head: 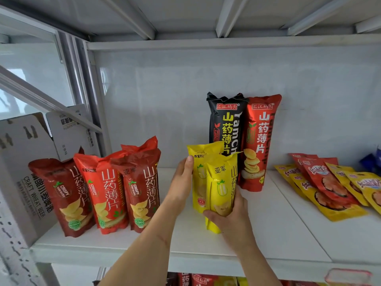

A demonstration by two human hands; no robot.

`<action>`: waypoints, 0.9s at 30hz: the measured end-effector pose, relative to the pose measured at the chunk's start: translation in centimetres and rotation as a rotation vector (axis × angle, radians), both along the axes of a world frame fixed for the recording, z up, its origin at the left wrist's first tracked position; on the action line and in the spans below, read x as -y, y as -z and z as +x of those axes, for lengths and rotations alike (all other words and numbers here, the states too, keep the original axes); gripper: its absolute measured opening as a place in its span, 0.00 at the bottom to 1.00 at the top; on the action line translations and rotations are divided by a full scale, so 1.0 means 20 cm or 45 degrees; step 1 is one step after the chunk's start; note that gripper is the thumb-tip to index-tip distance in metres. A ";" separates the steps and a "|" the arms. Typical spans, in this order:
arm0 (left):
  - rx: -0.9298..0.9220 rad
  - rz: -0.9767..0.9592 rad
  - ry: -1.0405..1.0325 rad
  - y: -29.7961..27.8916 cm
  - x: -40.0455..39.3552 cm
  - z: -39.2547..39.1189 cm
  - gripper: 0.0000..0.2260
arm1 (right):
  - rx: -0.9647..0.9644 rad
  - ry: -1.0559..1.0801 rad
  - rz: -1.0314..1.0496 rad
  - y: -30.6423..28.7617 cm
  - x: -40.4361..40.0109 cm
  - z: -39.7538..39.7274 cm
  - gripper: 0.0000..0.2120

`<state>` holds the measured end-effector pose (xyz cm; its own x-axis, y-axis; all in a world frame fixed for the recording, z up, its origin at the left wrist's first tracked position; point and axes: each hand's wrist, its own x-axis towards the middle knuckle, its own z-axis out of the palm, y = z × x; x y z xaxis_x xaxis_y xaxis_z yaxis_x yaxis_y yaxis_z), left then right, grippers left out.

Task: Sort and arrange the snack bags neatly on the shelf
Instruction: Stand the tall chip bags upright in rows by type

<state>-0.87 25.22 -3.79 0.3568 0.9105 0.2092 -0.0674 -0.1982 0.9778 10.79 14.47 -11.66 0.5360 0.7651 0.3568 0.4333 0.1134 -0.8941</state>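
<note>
Two yellow yam-chip bags stand upright at mid-shelf. My left hand [182,180] grips the rear yellow bag [199,174] from its left side. My right hand [233,215] wraps around the lower part of the front yellow bag [221,182]. Several red bags [107,188] stand in a row to the left. Behind the yellow bags a tall black bag [224,118] and a tall red bag [258,141] stand against the back wall. The white shelf [278,230] carries them all.
Several flat red and yellow snack packets [329,186] lie overlapping at the right of the shelf. White cardboard boxes [26,162] stand left of the shelf frame. More bags [198,279] show on the shelf below. An upper shelf spans overhead.
</note>
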 end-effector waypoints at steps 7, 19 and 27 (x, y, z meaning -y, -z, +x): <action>-0.027 -0.013 -0.004 0.13 0.07 0.00 0.24 | 0.020 -0.216 -0.116 0.06 -0.03 0.05 0.45; -0.035 -0.120 -0.074 0.22 -0.05 0.07 0.33 | 0.094 -0.181 -0.237 0.07 -0.16 0.09 0.49; -0.006 -0.149 -0.135 0.17 -0.15 0.10 0.31 | 0.075 -0.224 -0.247 0.06 -0.32 0.06 0.51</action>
